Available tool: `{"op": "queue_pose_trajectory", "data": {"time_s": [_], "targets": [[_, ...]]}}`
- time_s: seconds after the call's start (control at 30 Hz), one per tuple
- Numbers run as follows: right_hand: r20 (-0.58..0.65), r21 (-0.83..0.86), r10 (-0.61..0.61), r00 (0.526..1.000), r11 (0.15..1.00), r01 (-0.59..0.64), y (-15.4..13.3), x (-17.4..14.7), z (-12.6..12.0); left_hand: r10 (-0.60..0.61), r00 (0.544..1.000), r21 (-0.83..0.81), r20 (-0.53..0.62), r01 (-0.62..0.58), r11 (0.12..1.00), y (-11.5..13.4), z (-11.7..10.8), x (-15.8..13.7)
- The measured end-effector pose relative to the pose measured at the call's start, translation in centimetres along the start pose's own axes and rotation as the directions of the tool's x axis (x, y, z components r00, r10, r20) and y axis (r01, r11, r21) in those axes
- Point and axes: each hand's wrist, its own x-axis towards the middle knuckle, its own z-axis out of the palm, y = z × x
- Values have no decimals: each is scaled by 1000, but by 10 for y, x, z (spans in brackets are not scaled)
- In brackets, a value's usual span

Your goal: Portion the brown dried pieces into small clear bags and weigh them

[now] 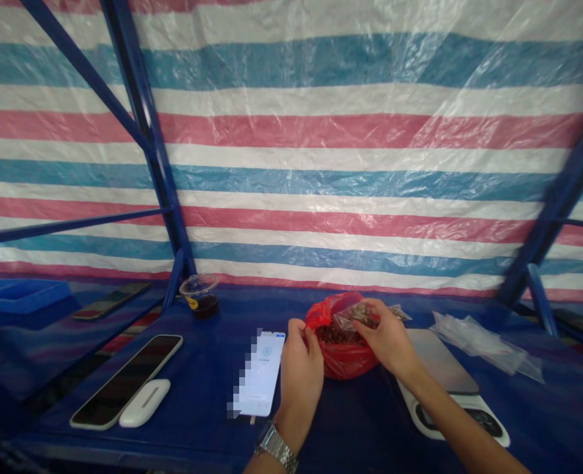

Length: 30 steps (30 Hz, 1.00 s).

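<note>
A red plastic bag [348,362] stands with its mouth open on the blue table, holding small dark-brown pieces. My left hand [301,368] has its fingers closed on the bag's left rim; a metal watch [276,447] is on that wrist. Over the bag's mouth, my right hand [387,339] pinches a small clear plastic bag [349,317] with brownish contents. Part of another clear packet [400,313] shows behind the right hand. To the right, a kitchen scale [442,365] lies partly under my right forearm.
Flat clear bags [483,342] lie beyond the scale. Left of my hands are a lit phone [262,378], a dark phone [126,382], a white case [146,403] and a cup of dark liquid [201,301]. A blue tray [29,299] is far left, near blue frame posts [148,125].
</note>
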Motion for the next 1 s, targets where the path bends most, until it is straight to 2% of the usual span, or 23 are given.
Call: {"op": "queue_pose_trajectory", "data": {"time_s": [0.17, 0.27, 0.43, 0.53, 0.63, 0.7, 0.8, 0.87, 1.0], "targets": [[-3, 38, 19, 1000, 999, -19, -3, -2, -3, 16, 1000, 8, -1, -16, 1000, 0, 1, -2], [-46, 88, 34, 998, 996, -30, -4, -1, -4, 20, 999, 42, -36, -18, 999, 3, 0, -3], [-79, 295, 121, 989, 951, -93, -4, -2, -7, 91, 988, 107, -124, -78, 991, 19, 0, -13], [-76, 441, 220, 973, 882, -165, -10, -8, -13, 118, 993, 9, -7, -117, 993, 30, 5, -27], [-49, 554, 341, 939, 791, -259, -23, -20, -21, 93, 986, -80, 139, -82, 993, 35, 15, -39], [-1, 632, 384, 923, 716, -297, -32, -30, -26, 65, 985, -147, 160, -41, 988, 35, 22, -43], [96, 694, 376, 922, 639, -333, -45, -44, -26, 68, 984, -260, 165, -23, 965, 32, 28, -42], [149, 669, 338, 929, 658, -346, -49, -52, -24, 88, 984, -311, 155, -35, 950, 30, 28, -40], [257, 552, 199, 946, 773, -312, -47, -61, -23, 72, 992, -358, 107, -29, 933, 31, 23, -38]]}}
